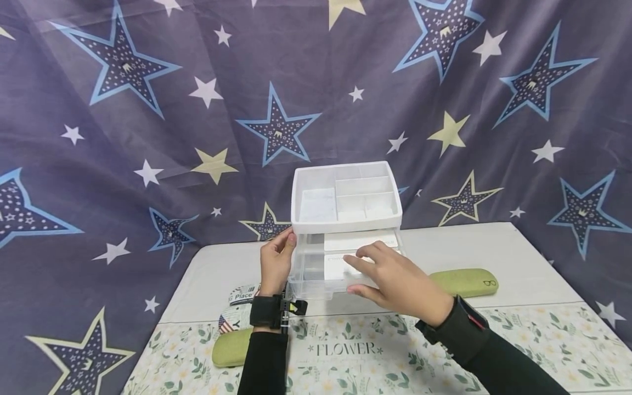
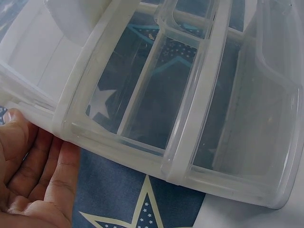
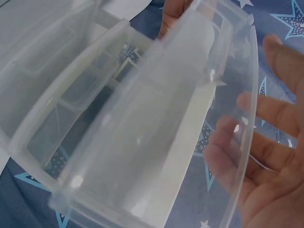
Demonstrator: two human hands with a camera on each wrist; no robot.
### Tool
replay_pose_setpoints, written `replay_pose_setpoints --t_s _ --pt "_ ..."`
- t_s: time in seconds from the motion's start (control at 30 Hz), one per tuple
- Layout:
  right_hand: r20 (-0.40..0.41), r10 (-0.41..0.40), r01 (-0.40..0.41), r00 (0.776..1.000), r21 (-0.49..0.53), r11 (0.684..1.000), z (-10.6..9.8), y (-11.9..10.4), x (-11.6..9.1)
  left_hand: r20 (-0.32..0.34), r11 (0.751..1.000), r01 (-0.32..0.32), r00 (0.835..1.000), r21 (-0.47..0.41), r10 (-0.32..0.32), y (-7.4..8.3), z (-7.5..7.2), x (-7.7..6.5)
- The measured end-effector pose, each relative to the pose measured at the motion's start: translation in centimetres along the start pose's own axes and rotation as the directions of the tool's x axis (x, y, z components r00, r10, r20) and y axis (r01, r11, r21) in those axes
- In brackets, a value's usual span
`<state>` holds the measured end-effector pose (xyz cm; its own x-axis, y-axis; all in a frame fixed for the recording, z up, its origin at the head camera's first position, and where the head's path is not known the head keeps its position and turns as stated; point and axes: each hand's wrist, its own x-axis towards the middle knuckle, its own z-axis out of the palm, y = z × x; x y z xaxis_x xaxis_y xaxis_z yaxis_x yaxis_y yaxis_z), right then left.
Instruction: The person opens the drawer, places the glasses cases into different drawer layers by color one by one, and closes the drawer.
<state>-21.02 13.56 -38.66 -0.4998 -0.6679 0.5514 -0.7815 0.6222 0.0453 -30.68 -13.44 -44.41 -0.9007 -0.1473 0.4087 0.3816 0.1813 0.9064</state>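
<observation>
A clear plastic drawer organizer [image 1: 345, 226] with a white, divided top tray stands on the table. My left hand [image 1: 276, 260] holds the left edge of its top, thumb in front; the left wrist view also shows the fingers at the white rim [image 2: 61, 114]. Below the tray, a clear drawer [image 1: 307, 288] juts toward me. Two flat white pieces with faint lettering lie on its right side, the front one [image 1: 337, 269] partly covered by my right hand [image 1: 395, 280]. That hand hovers at the drawer front with fingers spread; some show through the clear wall [image 3: 228, 204].
A green glasses case [image 1: 464, 282] lies to the right of the organizer. At the left, a second green case [image 1: 229, 351] lies in front of a printed pouch [image 1: 234, 315]. A floral cloth [image 1: 345, 378] covers the table's near part; a star-patterned curtain [image 1: 345, 55] hangs behind.
</observation>
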Motion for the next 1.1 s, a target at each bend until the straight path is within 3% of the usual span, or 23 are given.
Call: replay_pose_setpoints --t_s 0.3,0.8,1.1 --pt "-0.156 0.0 -0.008 0.988 -0.051 0.999 1.3 -1.4 -0.7 -0.004 1.0 -0.01 1.0 -0.002 0.01 0.1 0.1 -0.1" --pt "-0.34 -0.041 -0.022 0.939 -0.179 0.984 4.3 -4.4 -1.5 0.007 0.999 -0.039 0.999 -0.005 0.04 -0.1 0.1 -0.1" --pt "-0.488 -0.062 -0.052 0.871 -0.216 0.975 6.3 -5.6 -1.7 0.014 0.999 -0.027 1.0 -0.023 0.028 -0.2 0.0 -0.1"
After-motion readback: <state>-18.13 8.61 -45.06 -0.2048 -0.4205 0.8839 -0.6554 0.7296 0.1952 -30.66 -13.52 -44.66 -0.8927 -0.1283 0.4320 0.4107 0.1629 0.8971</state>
